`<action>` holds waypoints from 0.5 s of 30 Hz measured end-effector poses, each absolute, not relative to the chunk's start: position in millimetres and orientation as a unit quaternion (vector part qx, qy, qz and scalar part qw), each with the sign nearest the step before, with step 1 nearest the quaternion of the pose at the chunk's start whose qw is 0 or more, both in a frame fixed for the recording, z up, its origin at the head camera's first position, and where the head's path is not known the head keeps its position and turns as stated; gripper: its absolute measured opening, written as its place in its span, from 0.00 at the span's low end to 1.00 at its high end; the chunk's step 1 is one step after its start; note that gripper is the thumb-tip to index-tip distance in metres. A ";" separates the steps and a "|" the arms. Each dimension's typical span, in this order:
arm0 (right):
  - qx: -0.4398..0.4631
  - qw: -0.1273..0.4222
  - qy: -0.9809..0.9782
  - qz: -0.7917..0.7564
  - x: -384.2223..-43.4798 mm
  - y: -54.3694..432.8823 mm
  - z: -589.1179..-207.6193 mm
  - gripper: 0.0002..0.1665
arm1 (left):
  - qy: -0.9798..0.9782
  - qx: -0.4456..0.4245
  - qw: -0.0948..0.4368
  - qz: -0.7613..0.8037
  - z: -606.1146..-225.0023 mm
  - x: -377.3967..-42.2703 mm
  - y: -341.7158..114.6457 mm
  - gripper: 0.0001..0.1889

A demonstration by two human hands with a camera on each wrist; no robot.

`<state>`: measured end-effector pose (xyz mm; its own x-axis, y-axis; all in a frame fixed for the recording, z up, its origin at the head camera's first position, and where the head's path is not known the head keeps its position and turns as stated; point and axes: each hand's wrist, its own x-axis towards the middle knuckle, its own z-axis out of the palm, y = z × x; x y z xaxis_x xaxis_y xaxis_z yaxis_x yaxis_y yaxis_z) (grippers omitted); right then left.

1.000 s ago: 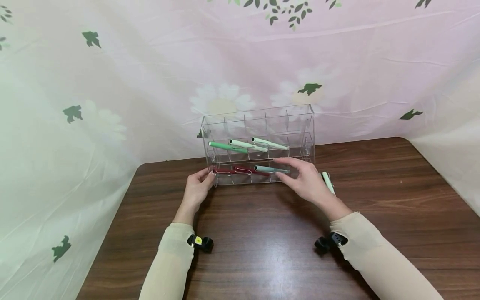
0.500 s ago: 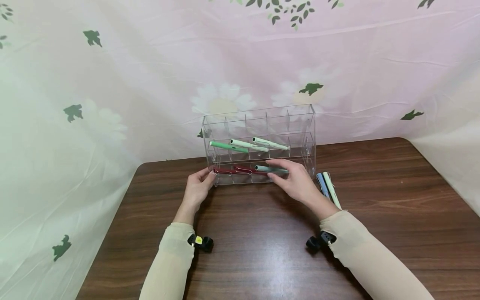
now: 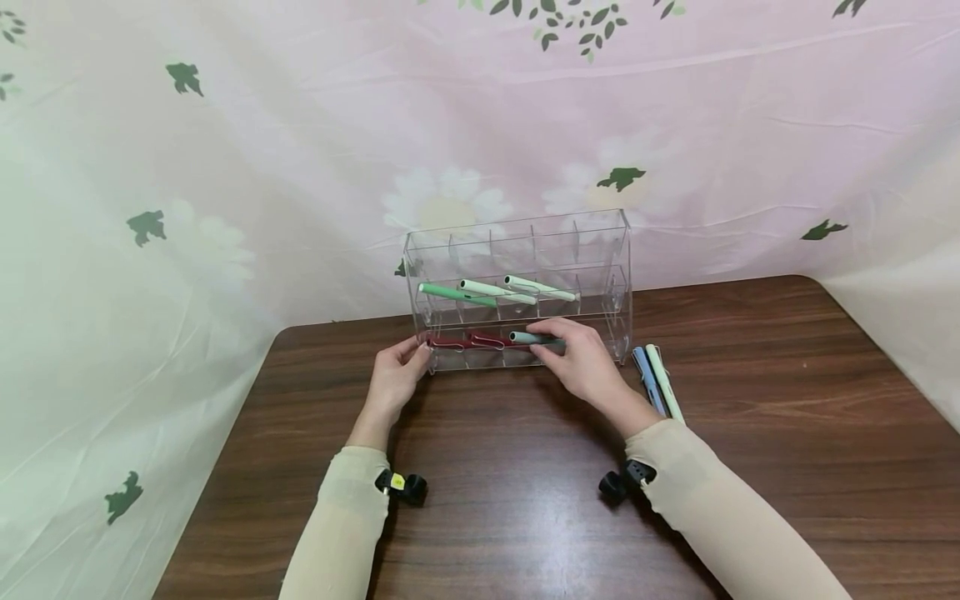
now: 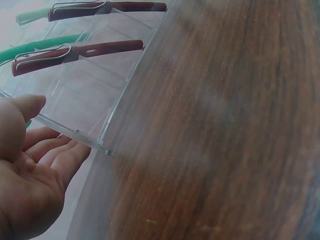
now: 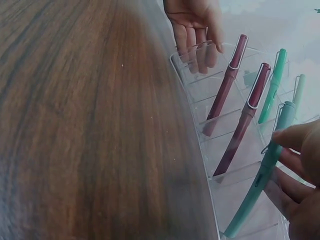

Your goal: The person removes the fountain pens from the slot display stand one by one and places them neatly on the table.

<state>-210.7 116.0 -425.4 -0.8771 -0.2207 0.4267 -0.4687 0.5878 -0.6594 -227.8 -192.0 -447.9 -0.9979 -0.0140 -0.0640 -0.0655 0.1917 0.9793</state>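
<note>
A clear tiered pen rack (image 3: 480, 361) stands at the back of the table. My left hand (image 3: 396, 377) holds its left end wall, thumb on one side and fingers on the other, as the left wrist view shows. In the lower tier lie two dark red pens (image 5: 226, 92) with wire clips, and right of them a teal pen (image 5: 265, 167). My right hand (image 3: 581, 360) pinches the teal pen near its clip, and the pen's lower end is in its compartment. The upper tier holds a green pen (image 3: 453, 293) and two pale green pens (image 3: 495, 291).
On the wooden table (image 3: 495, 500), right of the rack, a blue pen (image 3: 647, 377) and a pale green pen (image 3: 663, 379) lie side by side, partly behind my right forearm. A floral cloth (image 3: 315, 167) hangs behind the rack.
My right hand has moved left along the teal pen and closed on it near the clip. The blue pen has come into view beside the forearm. My left hand stays in place.
</note>
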 end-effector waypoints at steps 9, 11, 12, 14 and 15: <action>0.200 0.180 -0.879 0.394 -213.1 113.5 -430.7 0.14 | 0.769 -0.022 0.019 0.638 -447.3 -227.1 -191.4 0.24; 0.201 0.185 -0.878 0.394 -213.0 113.1 -431.2 0.14 | 0.769 -0.023 0.019 0.638 -447.2 -227.1 -191.2 0.24; 0.201 0.189 -0.876 0.395 -213.0 112.9 -431.4 0.13 | 0.768 -0.023 0.020 0.639 -447.1 -227.1 -191.1 0.24; 0.201 0.196 -0.873 0.400 -213.5 112.8 -432.0 0.13 | 0.767 -0.023 0.019 0.641 -447.0 -227.2 -191.3 0.24; 0.201 0.199 -0.871 0.402 -213.7 113.0 -432.4 0.12 | 0.767 -0.023 0.020 0.641 -446.8 -227.1 -191.6 0.24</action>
<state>-213.7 113.0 -432.4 -0.8398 -0.1895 0.5088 -0.5101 0.5965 -0.6197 -227.1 -191.6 -446.8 -0.9981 -0.0104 -0.0606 -0.0615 0.1759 0.9825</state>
